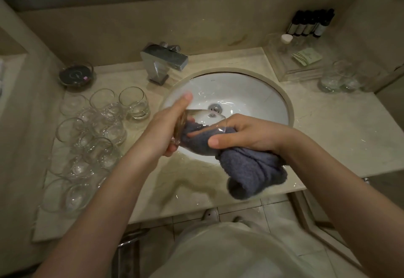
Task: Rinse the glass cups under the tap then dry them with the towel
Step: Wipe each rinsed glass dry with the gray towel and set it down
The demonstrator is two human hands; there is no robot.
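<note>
Head view: The left hand (168,124) grips a glass cup (196,129) by its base, fingers curled round it, the cup lying sideways over the sink (273,103). The right hand (247,133) clutches a grey towel (251,168), pushing part of it into the cup's mouth; the remainder hangs below that hand. More glass cups (91,133) stand on the tabletop (338,129), left of the left hand. The tap (164,61) sits beyond the left hand.
</note>
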